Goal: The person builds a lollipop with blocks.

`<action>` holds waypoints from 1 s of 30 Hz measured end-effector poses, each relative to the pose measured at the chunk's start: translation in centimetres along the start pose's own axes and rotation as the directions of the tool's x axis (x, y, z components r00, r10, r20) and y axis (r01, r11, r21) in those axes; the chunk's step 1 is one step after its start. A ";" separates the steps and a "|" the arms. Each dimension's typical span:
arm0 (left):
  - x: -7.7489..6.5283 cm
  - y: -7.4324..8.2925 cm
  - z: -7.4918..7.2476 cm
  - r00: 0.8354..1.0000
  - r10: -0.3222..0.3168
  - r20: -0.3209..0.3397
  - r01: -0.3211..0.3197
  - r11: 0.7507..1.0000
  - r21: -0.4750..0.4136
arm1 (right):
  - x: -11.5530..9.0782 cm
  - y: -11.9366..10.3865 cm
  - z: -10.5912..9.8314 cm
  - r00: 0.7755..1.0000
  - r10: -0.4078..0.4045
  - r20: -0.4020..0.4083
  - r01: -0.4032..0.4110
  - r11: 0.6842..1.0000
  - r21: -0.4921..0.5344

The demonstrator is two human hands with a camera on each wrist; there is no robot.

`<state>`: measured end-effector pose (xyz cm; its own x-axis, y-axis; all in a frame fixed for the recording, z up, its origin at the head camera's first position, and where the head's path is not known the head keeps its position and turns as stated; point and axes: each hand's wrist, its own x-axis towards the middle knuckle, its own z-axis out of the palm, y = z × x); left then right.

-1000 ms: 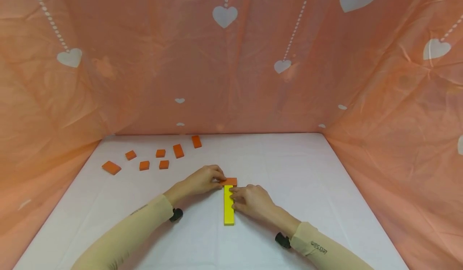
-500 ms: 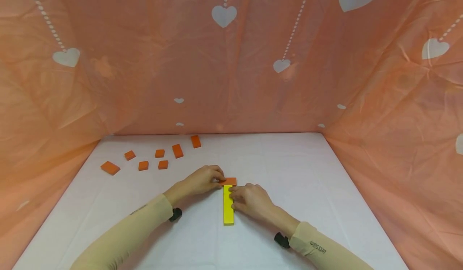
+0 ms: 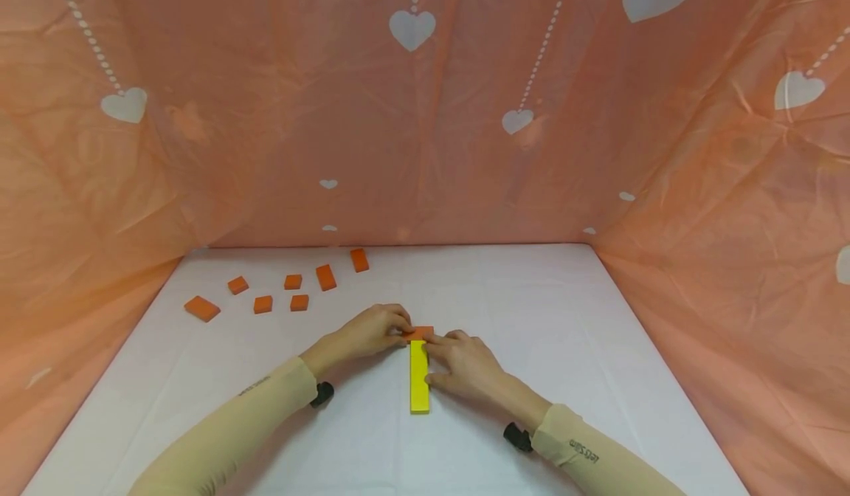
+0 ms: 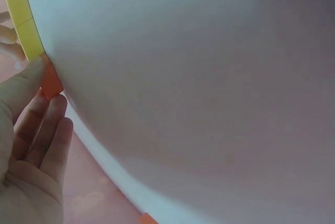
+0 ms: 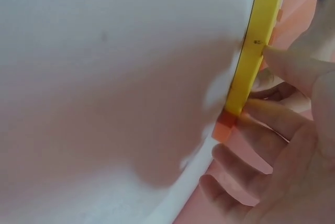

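Note:
An orange block [image 3: 421,330] lies crosswise against the far end of a yellow bar [image 3: 419,389], forming a T on the white table. In the left wrist view a seam crosses the yellow bar [image 4: 23,22], like two blocks end to end. My left hand [image 3: 375,331] pinches the left end of the orange block [image 4: 51,80], thumb on one side and fingers at its end. My right hand [image 3: 465,363] sits along the bar's right side, its thumb touching the yellow bar [image 5: 256,30]. Its extended index fingertip reaches the joint between yellow and orange.
Several loose orange pieces lie at the table's back left, among them a long block [image 3: 202,308], a small block [image 3: 263,304] and another long block [image 3: 359,260]. A peach curtain [image 3: 425,149] with white hearts hangs behind and beside the white table [image 3: 564,319].
My right fingers have straightened and slid away from me, from the yellow bar's side to the orange block's edge. The left hand and the blocks hold still.

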<state>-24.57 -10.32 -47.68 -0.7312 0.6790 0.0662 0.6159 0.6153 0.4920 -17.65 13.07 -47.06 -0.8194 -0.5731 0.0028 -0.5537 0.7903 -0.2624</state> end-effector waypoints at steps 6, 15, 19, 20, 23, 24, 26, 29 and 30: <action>0.0 0.0 0.2 1.000 -0.005 -0.002 0.005 1.000 0.011 | 0.1 0.0 -0.1 1.000 0.005 0.023 -0.004 0.999 -0.038; -0.7 -0.3 -0.8 0.998 -0.060 -0.004 0.060 0.998 0.031 | -0.1 -0.1 -0.4 1.000 0.012 0.025 -0.011 1.000 -0.014; -1.8 -1.3 -2.3 0.990 -0.104 -0.096 0.103 0.995 -0.013 | -0.1 -0.2 -0.4 0.999 0.037 0.035 -0.037 0.999 0.002; -2.2 -1.7 -2.7 0.986 -0.122 -0.118 0.120 0.993 -0.020 | -0.1 -0.2 -0.4 0.999 0.040 0.034 -0.040 0.999 0.004; -3.6 -3.4 -4.0 0.969 -0.161 -0.187 0.154 0.987 -0.052 | -0.1 -0.3 -0.4 0.998 0.044 0.036 -0.044 0.999 0.009; -4.0 -4.0 -4.4 0.962 -0.178 -0.208 0.169 0.984 -0.061 | -0.1 -0.3 -0.4 0.998 0.043 0.035 -0.044 0.999 0.009; -5.0 -5.4 -5.1 0.943 -0.219 -0.251 0.203 0.975 -0.086 | -0.1 -0.3 -0.3 0.999 0.041 0.034 -0.042 0.999 0.009; -6.6 -7.3 -6.1 0.917 -0.246 -0.313 0.222 0.969 -0.111 | -0.1 -0.3 -0.3 0.999 0.038 0.034 -0.038 0.999 0.010; -7.1 -7.9 -6.4 0.909 -0.247 -0.336 0.226 0.969 -0.102 | -0.1 -0.3 -0.3 0.999 0.036 0.032 -0.036 0.999 0.009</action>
<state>-26.11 -22.53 -46.45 -0.9153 0.3305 0.2304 0.4018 0.7083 0.5804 -17.41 12.94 -46.70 -0.8335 -0.5512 -0.0376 -0.5224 0.8084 -0.2711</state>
